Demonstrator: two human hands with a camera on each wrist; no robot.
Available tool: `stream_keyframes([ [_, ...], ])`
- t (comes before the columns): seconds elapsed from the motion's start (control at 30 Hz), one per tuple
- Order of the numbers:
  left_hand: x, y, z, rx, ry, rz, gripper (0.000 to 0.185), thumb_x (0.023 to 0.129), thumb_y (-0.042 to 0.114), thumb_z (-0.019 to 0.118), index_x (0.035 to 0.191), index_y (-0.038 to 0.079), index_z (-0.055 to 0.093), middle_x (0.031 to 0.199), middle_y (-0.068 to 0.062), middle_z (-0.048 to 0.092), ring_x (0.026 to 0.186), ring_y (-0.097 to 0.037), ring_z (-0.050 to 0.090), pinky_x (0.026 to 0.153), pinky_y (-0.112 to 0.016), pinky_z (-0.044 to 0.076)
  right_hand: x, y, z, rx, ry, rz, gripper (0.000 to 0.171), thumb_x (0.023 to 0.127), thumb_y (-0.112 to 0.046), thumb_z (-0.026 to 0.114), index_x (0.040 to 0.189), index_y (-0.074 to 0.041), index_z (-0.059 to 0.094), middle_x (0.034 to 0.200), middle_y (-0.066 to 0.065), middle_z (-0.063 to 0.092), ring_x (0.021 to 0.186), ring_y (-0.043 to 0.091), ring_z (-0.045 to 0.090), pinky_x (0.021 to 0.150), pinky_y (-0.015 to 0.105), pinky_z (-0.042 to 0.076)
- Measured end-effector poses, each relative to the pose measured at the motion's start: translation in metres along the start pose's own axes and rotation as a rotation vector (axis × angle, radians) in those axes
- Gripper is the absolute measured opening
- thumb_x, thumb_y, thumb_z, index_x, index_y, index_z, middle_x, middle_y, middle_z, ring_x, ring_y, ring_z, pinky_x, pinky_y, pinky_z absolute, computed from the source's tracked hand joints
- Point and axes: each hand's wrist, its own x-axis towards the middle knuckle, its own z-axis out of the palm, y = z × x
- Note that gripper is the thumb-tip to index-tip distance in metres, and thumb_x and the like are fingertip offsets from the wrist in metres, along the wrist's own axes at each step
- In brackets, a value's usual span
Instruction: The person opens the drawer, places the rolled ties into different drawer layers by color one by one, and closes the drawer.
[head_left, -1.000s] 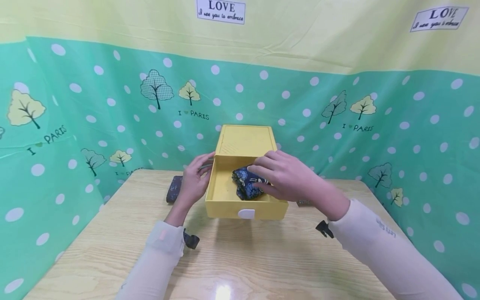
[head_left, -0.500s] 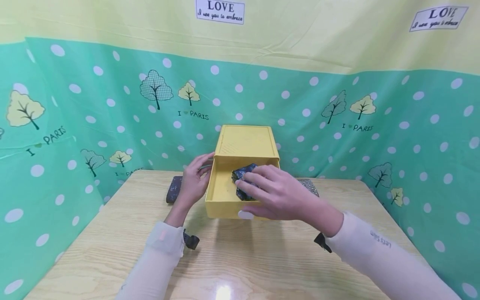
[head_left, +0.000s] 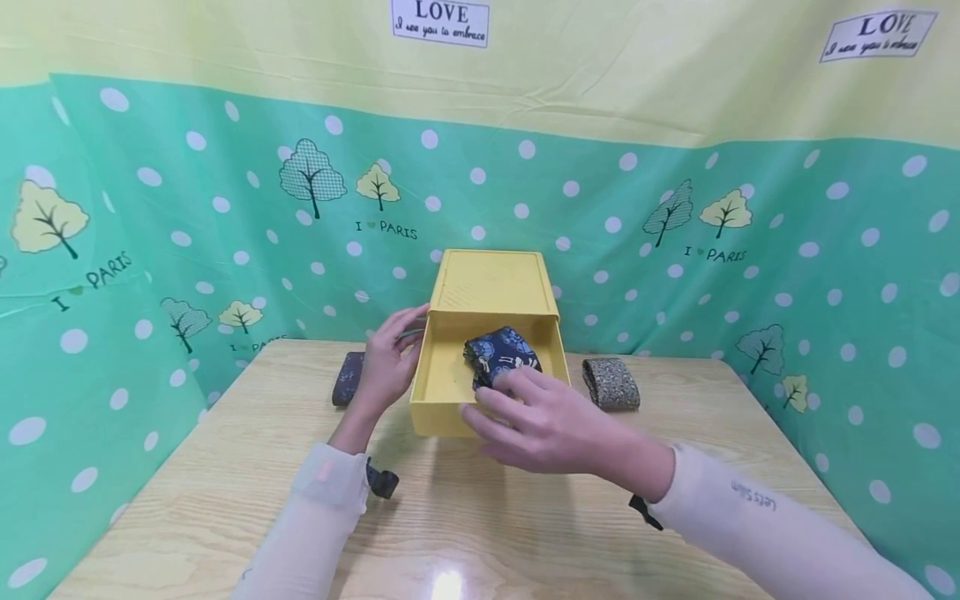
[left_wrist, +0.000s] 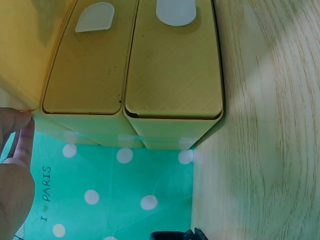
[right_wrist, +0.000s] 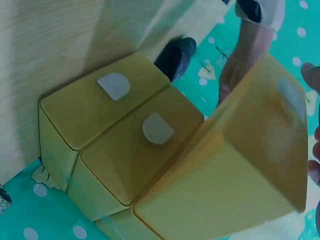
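Note:
A yellow drawer unit (head_left: 495,279) stands on the table with its top drawer (head_left: 438,419) pulled out. Inside that drawer lies a folded navy cloth (head_left: 501,348) with a blue and white pattern. My left hand (head_left: 390,358) rests against the unit's left side; in the left wrist view its fingertips touch the edge beside the top drawer. Bent loosely, the fingers of my right hand (head_left: 547,425) are in front of the drawer front, overlapping its right part and the cloth's near edge. In the right wrist view, these fingers (right_wrist: 316,145) appear apart from the drawer front.
Two lower drawers with pale tabs, a middle one (left_wrist: 92,65) and a bottom one (left_wrist: 175,65), are closed. A dark folded cloth (head_left: 347,379) lies left of the unit, and a grey speckled folded cloth (head_left: 613,385) lies to its right. A polka-dot curtain (head_left: 480,192) hangs behind.
My right hand has moved from over the navy cloth back toward me, to the drawer's front. The cloth stays in the drawer, and the grey cloth is uncovered. My left hand stays put.

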Motion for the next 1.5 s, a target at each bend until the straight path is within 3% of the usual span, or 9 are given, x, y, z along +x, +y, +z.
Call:
stream_keyframes([
  [0.13,0.000,0.003,0.001,0.004,0.005,0.010,0.050,0.088,-0.024,0.062,0.136,-0.015,0.055,0.134,-0.032,0.055,0.115,-0.049,0.061,0.103,-0.039,0.059,-0.002,-0.007,0.002,-0.036,-0.031,-0.034,0.028,0.102,-0.021,0.057,0.123,-0.006,0.070,0.105,0.004,0.070,0.085,0.020,0.062,0.072,0.026,0.062],
  [0.3,0.000,-0.001,0.000,0.002,0.004,0.005,0.050,0.089,-0.021,0.065,0.137,-0.010,0.057,0.134,-0.028,0.057,0.115,-0.046,0.062,0.103,-0.033,0.059,-0.004,-0.017,0.004,-0.067,-0.069,-0.064,0.028,0.103,-0.009,0.053,0.124,-0.007,0.071,0.101,0.002,0.066,0.086,0.017,0.062,0.071,0.022,0.059],
  [0.53,0.000,-0.005,-0.002,-0.019,-0.002,0.010,0.050,0.092,-0.013,0.067,0.140,-0.002,0.059,0.135,-0.020,0.058,0.116,-0.041,0.063,0.104,-0.029,0.058,-0.006,-0.027,0.007,-0.088,-0.078,-0.053,0.027,0.104,-0.008,0.051,0.123,-0.006,0.070,0.101,0.004,0.067,0.086,0.018,0.064,0.070,0.022,0.060],
  [0.83,0.000,0.001,-0.001,-0.013,-0.004,0.015,0.051,0.090,-0.017,0.067,0.139,-0.006,0.057,0.135,-0.024,0.057,0.116,-0.045,0.063,0.103,-0.031,0.059,-0.012,-0.035,0.006,-0.086,-0.123,-0.015,0.029,0.105,-0.006,0.048,0.126,-0.004,0.069,0.104,0.007,0.068,0.087,0.019,0.064,0.071,0.024,0.062],
  [1.27,0.000,-0.005,-0.002,-0.019,-0.005,-0.003,0.050,0.092,-0.013,0.067,0.140,-0.002,0.059,0.136,-0.020,0.058,0.117,-0.040,0.063,0.104,-0.029,0.058,-0.019,-0.034,0.007,-0.113,-0.088,0.035,0.028,0.104,-0.004,0.048,0.122,0.003,0.069,0.105,0.011,0.068,0.087,0.021,0.064,0.073,0.025,0.063],
  [1.5,0.000,-0.003,-0.001,0.000,0.001,-0.017,0.050,0.090,-0.017,0.066,0.139,-0.006,0.057,0.135,-0.024,0.057,0.117,-0.043,0.063,0.104,-0.030,0.058,-0.018,-0.033,0.008,-0.115,-0.081,0.023,0.028,0.104,-0.004,0.049,0.121,0.004,0.070,0.106,0.012,0.069,0.088,0.021,0.066,0.075,0.025,0.065],
])
